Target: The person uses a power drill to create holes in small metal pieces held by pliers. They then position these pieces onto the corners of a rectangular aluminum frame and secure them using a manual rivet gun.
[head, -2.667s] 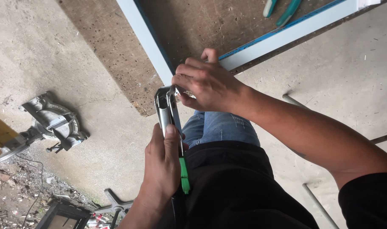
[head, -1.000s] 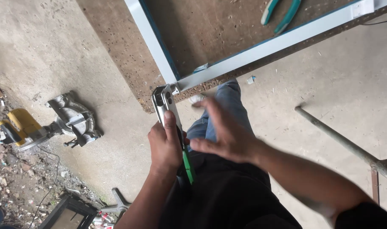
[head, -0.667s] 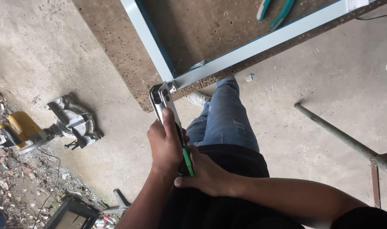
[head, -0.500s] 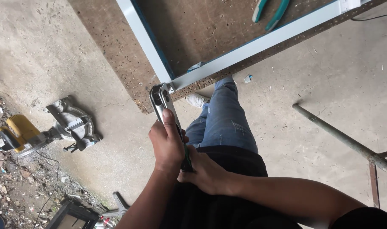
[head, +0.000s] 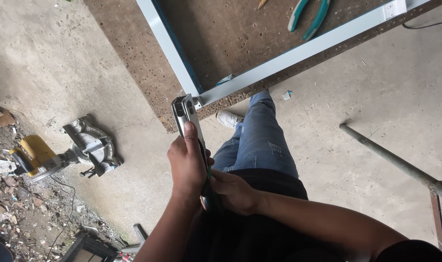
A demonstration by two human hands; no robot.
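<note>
Workboard: brown perforated sheet, upper frame, on concrete floor.

Frame: pale metal sections with blue inner edge, lying on the board and meeting at a corner near its lower edge.

Mitre saw: grey, yellow motor housing, on the floor well to the left; untouched.

Pipe: grey, slanting across the floor at right.

Pliers: teal-handled, on the board inside the frame.

Hand tool: silver metal head with a dark lever body, nose at the frame corner (contact too small to confirm).

Left hand: closed around the tool body, thumb laid along its top, as in the earlier views.

Right hand: a few seconds ago up at the tool head, then swung clear; now clamped on the lower handle just below the left hand. Both hands thus bear on the tool, suggesting a squeeze at the corner.
</note>
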